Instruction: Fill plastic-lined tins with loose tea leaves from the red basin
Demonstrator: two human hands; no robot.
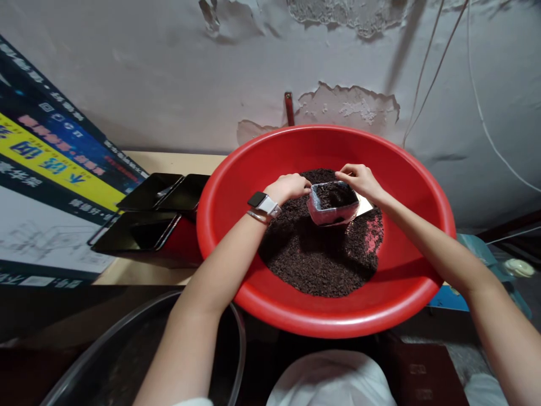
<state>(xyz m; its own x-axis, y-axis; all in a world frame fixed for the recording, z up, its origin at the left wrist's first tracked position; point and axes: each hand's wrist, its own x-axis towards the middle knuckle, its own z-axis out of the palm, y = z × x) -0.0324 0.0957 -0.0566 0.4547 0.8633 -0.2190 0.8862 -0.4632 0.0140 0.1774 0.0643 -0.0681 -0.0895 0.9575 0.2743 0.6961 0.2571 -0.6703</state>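
Wall: peeling plaster (pixel 346 107), thin cables hanging at right.
Tabletop: wooden top (pixel 169 163) against wall; black trays (pixel 152 211) near its left edge.
Basin: red basin (pixel 236 186) at tabletop's right end, dark granules (pixel 316 254) heaped inside.
Bag: small clear bag (pixel 333 204) part-filled with granules, sitting on the heap's far edge.
Left hand (pixel 289 187): pinching bag's left rim; watch (pixel 262 203) on wrist.
Right hand (pixel 359 179): pinching bag's right rim.
Near edge: grey tub (pixel 105 349) below basin.
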